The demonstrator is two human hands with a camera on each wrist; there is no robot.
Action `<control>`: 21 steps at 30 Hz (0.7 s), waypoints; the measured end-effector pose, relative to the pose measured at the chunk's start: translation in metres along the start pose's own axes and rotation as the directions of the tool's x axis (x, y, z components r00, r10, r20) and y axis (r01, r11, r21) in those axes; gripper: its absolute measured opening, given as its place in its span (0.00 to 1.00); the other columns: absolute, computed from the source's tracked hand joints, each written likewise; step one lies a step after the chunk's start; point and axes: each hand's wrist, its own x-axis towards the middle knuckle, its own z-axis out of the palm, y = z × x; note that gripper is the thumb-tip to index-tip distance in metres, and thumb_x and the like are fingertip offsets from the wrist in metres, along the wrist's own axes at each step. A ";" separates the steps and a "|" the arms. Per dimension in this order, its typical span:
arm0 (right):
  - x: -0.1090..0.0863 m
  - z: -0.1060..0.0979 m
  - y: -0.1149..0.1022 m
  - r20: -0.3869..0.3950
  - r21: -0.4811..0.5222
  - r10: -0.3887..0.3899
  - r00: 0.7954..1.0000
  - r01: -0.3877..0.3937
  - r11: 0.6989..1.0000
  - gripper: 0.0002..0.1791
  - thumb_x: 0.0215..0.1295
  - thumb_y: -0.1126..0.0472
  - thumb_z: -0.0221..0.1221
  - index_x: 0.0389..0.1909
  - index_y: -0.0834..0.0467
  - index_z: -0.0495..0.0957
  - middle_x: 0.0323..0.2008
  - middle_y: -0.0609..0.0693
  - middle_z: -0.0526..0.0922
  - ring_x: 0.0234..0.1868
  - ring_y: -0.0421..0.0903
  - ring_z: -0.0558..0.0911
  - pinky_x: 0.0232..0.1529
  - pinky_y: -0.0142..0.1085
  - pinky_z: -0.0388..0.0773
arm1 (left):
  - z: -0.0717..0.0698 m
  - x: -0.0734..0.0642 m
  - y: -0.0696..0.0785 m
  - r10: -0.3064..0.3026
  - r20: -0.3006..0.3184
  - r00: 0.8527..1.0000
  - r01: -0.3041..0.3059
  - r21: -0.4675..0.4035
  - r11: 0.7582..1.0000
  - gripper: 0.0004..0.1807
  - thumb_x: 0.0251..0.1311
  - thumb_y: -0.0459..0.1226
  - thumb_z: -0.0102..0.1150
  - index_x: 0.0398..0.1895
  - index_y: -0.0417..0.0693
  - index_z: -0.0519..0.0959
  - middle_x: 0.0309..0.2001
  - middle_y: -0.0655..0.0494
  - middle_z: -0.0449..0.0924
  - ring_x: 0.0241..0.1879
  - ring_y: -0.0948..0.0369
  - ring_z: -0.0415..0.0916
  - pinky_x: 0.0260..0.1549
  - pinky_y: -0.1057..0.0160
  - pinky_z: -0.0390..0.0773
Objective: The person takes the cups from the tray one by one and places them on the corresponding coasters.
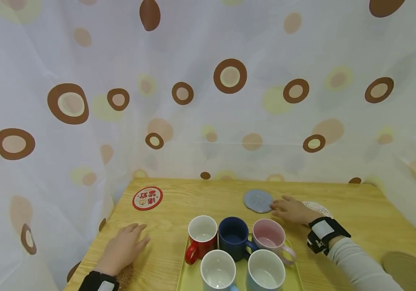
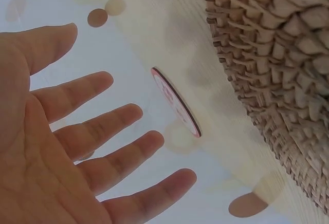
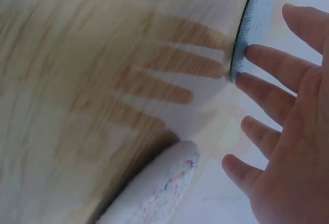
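My left hand [image 1: 123, 247] is spread with nothing in it, over the table's left side. Beneath it is a brown woven coaster [image 2: 288, 70], partly hidden in the head view. A red and white round coaster [image 1: 148, 198] lies farther back. My right hand [image 1: 292, 210] reaches toward a grey-blue round coaster [image 1: 257, 201], its straight fingertips overlapping that coaster's edge; whether they touch I cannot tell. Its shadow falls on the wood in the right wrist view. A whitish textured coaster [image 3: 154, 188] lies under this hand, partly covered in the head view.
Between the hands, a yellow tray [image 1: 183, 277] bears several mugs: a red one [image 1: 208, 245], a dark blue one [image 1: 232, 244], a pink one [image 1: 268, 236] and two light ones at the front. A round mat [image 1: 409, 268] lies at the right. A dotted curtain [image 1: 208, 113] hangs behind the table.
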 end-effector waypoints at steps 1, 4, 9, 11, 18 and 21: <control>0.001 0.000 -0.002 0.003 0.008 0.000 1.000 0.000 1.000 0.28 0.72 0.46 0.51 0.60 0.64 0.75 0.62 0.69 0.73 0.68 0.77 0.57 0.65 0.69 0.56 | 0.001 0.002 0.000 -0.002 0.004 1.000 0.002 -0.002 1.000 0.25 0.65 0.49 0.57 0.61 0.46 0.76 0.59 0.38 0.75 0.57 0.37 0.72 0.46 0.36 0.76; 0.005 -0.001 -0.009 0.011 0.018 -0.013 1.000 0.013 1.000 0.28 0.71 0.46 0.52 0.60 0.65 0.75 0.62 0.70 0.73 0.68 0.77 0.58 0.64 0.69 0.57 | 0.003 0.007 -0.001 0.001 0.004 1.000 -0.001 -0.003 1.000 0.24 0.65 0.49 0.57 0.61 0.47 0.76 0.58 0.39 0.76 0.57 0.38 0.73 0.46 0.37 0.76; 0.015 0.002 -0.013 0.042 -0.007 -0.037 0.998 0.037 0.999 0.29 0.71 0.46 0.52 0.60 0.65 0.75 0.63 0.69 0.72 0.68 0.75 0.59 0.66 0.67 0.58 | 0.009 0.013 -0.003 0.013 -0.011 1.000 -0.013 0.002 1.000 0.24 0.66 0.49 0.57 0.61 0.48 0.75 0.58 0.40 0.77 0.56 0.39 0.74 0.48 0.37 0.76; 0.020 0.004 -0.014 0.054 -0.017 -0.055 0.997 0.056 0.998 0.29 0.72 0.47 0.51 0.61 0.65 0.74 0.63 0.69 0.72 0.69 0.74 0.59 0.67 0.66 0.57 | 0.009 0.017 -0.002 0.021 -0.021 1.000 -0.021 0.004 1.000 0.24 0.66 0.49 0.57 0.61 0.48 0.75 0.58 0.41 0.77 0.57 0.40 0.74 0.50 0.37 0.75; 0.036 0.003 -0.023 0.079 0.019 -0.105 0.991 0.104 0.994 0.28 0.72 0.48 0.50 0.62 0.66 0.73 0.63 0.69 0.72 0.69 0.73 0.61 0.69 0.66 0.53 | 0.014 0.041 0.001 0.028 -0.027 0.999 -0.028 0.000 1.000 0.25 0.67 0.50 0.55 0.62 0.48 0.74 0.59 0.43 0.76 0.57 0.42 0.74 0.50 0.39 0.76; 0.038 0.003 -0.025 0.080 0.014 -0.128 0.989 0.127 0.992 0.28 0.73 0.49 0.50 0.62 0.66 0.73 0.63 0.69 0.72 0.68 0.73 0.62 0.68 0.66 0.54 | 0.017 0.051 0.007 0.046 -0.029 0.999 -0.046 -0.009 0.999 0.25 0.67 0.50 0.56 0.62 0.47 0.74 0.59 0.44 0.77 0.58 0.42 0.74 0.52 0.39 0.75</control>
